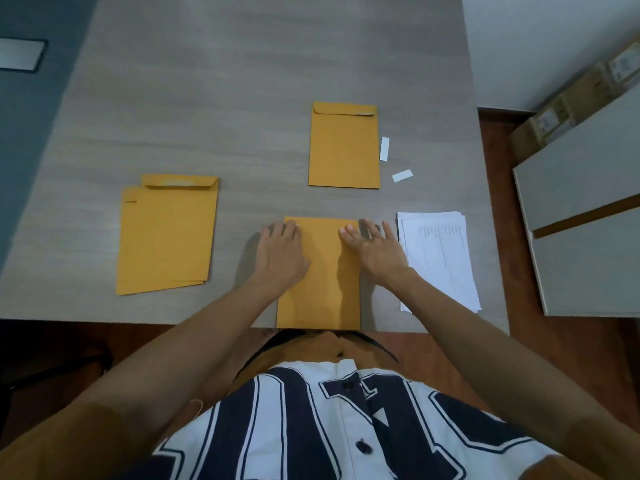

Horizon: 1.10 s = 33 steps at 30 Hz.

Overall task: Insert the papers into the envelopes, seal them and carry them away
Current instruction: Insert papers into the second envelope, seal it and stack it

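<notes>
1. The grey wood-grain table (242,81) fills most of the view. Its far end and left corner are cut off by the frame.
2. A white shirt (311,427) with big dark block letters is at the bottom. The letters are cropped and partly covered by the arms, so they cannot be read.
3. A white cabinet (581,188) at the right runs out of frame. Behind it are cardboard boxes (568,105), whose labels are too small to read.
4. A left stack of envelopes (166,237) lies offset, with flaps at the far end. What they hold cannot be seen.
5. The near envelope (322,278) lies at the table's near edge, between that stack and the papers. Its contents are hidden.
6. The papers (440,261) lie fanned just right of it. Their faint printed table is illegible.
7. The far envelope (343,150) lies alone with its flap folded down, so nothing inside shows.
8. The left hand (280,251) lies flat with fingers extended on the near envelope's top left corner. The right hand (374,247), fingers spread, touches the top right corner. Neither hand grips anything.
9. Two white strips (384,148) lie beside the far envelope.
</notes>
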Tool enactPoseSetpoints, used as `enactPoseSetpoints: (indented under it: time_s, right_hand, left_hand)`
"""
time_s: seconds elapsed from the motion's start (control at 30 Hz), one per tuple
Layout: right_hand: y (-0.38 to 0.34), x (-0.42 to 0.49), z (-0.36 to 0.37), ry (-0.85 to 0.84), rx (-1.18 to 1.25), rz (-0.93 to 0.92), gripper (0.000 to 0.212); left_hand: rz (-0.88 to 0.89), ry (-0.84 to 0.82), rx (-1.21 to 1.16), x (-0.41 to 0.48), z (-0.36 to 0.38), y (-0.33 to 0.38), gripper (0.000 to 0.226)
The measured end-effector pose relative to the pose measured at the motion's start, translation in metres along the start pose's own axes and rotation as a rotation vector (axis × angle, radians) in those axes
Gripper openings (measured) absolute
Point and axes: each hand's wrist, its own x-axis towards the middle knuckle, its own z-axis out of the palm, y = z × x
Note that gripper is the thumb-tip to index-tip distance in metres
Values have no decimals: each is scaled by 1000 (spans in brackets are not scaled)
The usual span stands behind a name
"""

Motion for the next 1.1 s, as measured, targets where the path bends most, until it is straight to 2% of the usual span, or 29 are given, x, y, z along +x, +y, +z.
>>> enactPoseSetpoints:
  time_s: [0.1,0.23,0.43,0.7,0.77,0.87,1.0,1.1]
  right_hand:
    - [-1,1,0,0,5,1,64]
    - [-3,1,0,-14,9,33,61]
    - [-9,-1,8,10,-10,94,63]
    - [-10,0,6,21,31,94,69]
    - [-11,3,4,11,51,152,62]
    - [-19,14,-8,110,158,278,39]
    - [-25,28,-19,270,293,336,30]
    - [-21,36,-21,265,327,305,35]
  left_hand:
    - [54,42,-40,6,-7,22,71]
    - [173,-25,32,7,3,36,73]
    - [131,-34,95,4,13,4,71]
    - [56,-56,21,-3,18,-19,68]
    - [59,-69,-25,-2,16,-17,67]
    - [69,-48,-97,0,11,-16,66]
    - [62,92,-153,13,1,-13,55]
    - [24,98,-297,30,-5,-15,48]
